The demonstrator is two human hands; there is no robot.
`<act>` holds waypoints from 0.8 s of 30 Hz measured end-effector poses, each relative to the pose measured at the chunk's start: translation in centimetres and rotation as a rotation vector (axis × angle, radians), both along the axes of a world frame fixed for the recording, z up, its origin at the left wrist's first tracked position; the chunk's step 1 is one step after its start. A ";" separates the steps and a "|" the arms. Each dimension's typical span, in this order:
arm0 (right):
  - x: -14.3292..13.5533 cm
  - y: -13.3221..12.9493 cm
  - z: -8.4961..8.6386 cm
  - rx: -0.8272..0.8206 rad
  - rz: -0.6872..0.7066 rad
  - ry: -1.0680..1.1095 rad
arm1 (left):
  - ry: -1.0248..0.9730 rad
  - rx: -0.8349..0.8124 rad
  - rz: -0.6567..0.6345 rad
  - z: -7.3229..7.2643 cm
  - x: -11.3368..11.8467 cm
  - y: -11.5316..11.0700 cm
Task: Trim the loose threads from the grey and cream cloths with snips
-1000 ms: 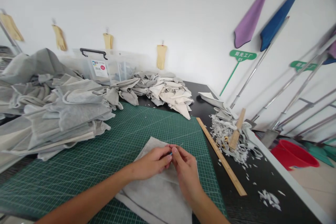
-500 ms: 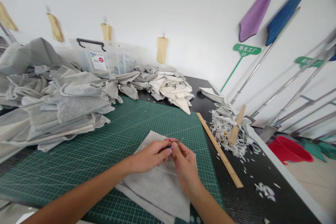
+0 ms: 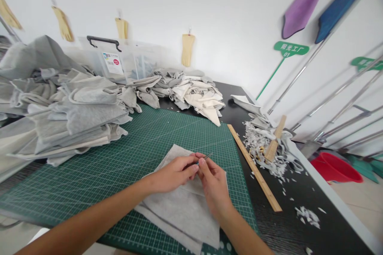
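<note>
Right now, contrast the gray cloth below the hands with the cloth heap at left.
The gray cloth lies nearly flat; the cloth heap is piled high. The gray cloth is much smaller than the cloth heap. The left hand and right hand are over the gray cloth, not the cloth heap. Both look grayish.

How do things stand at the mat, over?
Left hand, right hand: both on slim tool. Gray cloth underneath, on green mat. Wooden ruler beside mat, not obstructing.
</note>
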State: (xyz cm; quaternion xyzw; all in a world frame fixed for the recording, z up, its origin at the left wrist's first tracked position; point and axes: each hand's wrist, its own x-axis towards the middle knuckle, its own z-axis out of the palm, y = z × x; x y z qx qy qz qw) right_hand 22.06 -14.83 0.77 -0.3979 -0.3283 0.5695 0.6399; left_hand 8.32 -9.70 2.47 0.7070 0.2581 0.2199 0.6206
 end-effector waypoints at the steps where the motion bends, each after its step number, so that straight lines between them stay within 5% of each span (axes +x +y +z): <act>1: 0.0 0.0 0.0 0.006 -0.001 -0.002 | 0.000 0.005 0.010 -0.1 0.0 0.0; 24: 0.1 0.1 -0.3 0.028 0.005 -0.021 | 0.031 0.110 0.036 0.5 0.0 -0.2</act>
